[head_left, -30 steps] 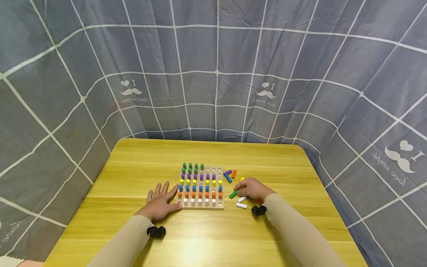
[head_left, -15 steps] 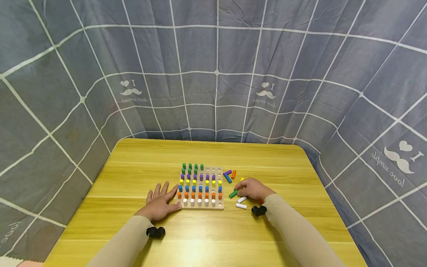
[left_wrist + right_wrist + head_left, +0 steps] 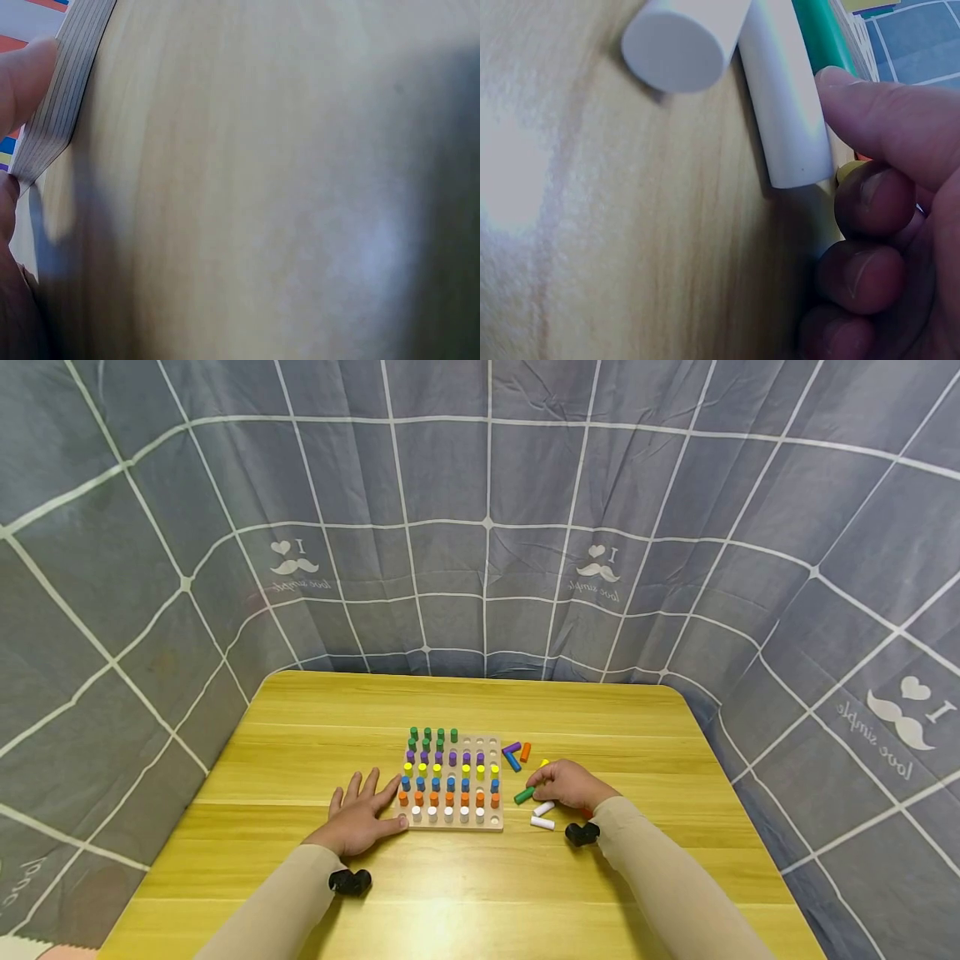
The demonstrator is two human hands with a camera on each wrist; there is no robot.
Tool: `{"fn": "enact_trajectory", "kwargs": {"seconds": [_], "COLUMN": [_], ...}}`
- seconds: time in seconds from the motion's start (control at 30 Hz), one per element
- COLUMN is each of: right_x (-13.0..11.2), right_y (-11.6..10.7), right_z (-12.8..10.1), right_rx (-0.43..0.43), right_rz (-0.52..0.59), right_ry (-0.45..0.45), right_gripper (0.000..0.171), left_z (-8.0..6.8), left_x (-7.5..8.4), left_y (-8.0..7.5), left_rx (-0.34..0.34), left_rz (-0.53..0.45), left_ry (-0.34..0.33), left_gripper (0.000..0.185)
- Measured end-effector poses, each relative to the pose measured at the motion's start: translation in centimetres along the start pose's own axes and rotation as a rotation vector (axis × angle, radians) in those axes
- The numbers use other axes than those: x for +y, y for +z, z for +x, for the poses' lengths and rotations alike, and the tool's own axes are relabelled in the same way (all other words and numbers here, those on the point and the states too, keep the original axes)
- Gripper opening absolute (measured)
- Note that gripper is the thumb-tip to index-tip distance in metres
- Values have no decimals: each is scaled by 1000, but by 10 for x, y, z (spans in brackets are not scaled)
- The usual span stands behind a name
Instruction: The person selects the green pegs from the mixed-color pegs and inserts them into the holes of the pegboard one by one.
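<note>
one green peg (image 3: pixel 524 795) pinched in right hand (image 3: pixel 572 784) fingers (image 3: pixel 870 127), beside pegboard (image 3: pixel 453 777)

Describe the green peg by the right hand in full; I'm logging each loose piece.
The green cylindrical peg is a short, smooth, painted, wood-like stick, lying on its side on the yellow wooden table, angled with its far end towards the right hand. It sits just right of the pale wooden pegboard, beyond two white pegs. The right hand's fingertips meet its far end; whether they pinch it is unclear. The right wrist view shows it beside a white peg.
</note>
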State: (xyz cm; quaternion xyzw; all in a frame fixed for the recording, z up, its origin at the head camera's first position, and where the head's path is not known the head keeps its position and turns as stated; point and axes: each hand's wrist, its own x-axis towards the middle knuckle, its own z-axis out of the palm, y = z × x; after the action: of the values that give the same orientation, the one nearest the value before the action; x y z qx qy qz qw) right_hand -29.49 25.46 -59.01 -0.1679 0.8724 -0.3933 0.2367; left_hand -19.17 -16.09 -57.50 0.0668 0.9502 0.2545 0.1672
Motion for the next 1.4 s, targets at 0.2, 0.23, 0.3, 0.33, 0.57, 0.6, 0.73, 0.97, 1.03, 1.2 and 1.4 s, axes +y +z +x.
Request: {"fn": "enact_trajectory", "kwargs": {"seconds": [0.2,0.23,0.3,0.33,0.57,0.6,0.73,0.97,1.03,1.2,1.4], "right_x": [1,1,1,1,-1,-2,-1,-4,-5,-3,-13], "right_y": [0,0,0,0,-1,-1,0,0,1,1,-5], "right_z": [1,1,1,0,-2,-2,-3,-5,-7,-7,-7], "right_rx": [1,2,2,2,7,7,4,21,29,36,56], "right_rz": [12,14,17,15,-9,-7,12,18,12,24,119], "right_ry": [0,-1,-5,-6,-27,-32,-41,-32,-27,-11,21], "right_gripper": [16,16,16,17,18,19,19,19,19,19,17], "left_z": [0,0,0,0,-1,-1,-1,1,1,2,1], "left_x": [0,0,-1,-1,0,0,0,-4,-5,-5,-5], "left_y": [0,0,0,0,0,0,-1,1,1,1,1], "left_rx": [-3,-3,-1,-1,-3,0,5,6,2,-2,3], "left_rz": [6,5,0,-2,-5,-4,2,6,4,2,2], "left_ry": [-1,0,0,1,4,6,8,10,9,9,5], "left_gripper": [90,90,90,90,90,89,89,89,89,90,89]}}
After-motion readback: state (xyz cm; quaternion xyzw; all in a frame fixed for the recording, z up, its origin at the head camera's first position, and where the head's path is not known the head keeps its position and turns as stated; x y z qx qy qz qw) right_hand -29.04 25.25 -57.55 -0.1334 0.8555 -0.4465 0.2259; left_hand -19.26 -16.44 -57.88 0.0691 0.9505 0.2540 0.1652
